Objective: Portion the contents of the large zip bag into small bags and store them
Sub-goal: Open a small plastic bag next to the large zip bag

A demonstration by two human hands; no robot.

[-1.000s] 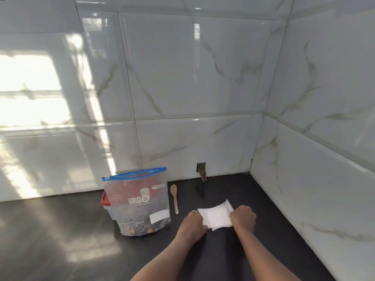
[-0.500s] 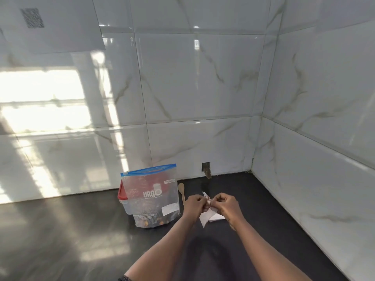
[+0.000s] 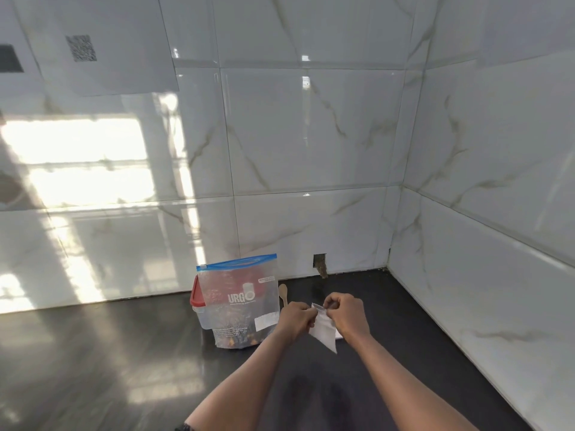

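A large clear zip bag (image 3: 239,301) with a blue zipper strip stands upright on the dark counter, with dark contents at its bottom. To its right, my left hand (image 3: 294,318) and my right hand (image 3: 347,312) both pinch the top edge of a small clear bag (image 3: 323,329), which hangs down between them above the counter. More small bags (image 3: 338,336) lie flat on the counter under my right hand, mostly hidden.
A wooden spoon (image 3: 283,294) lies on the counter (image 3: 124,353) just right of the large bag. A clear container with a red lid (image 3: 198,301) stands behind the large bag's left side. Tiled walls close the back and right; a small hole (image 3: 320,265) sits in the back wall.
My hands came together from the edges of the flat stack of small bags and lifted one bag by its top. The view shifted, so everything sits further right in frame.
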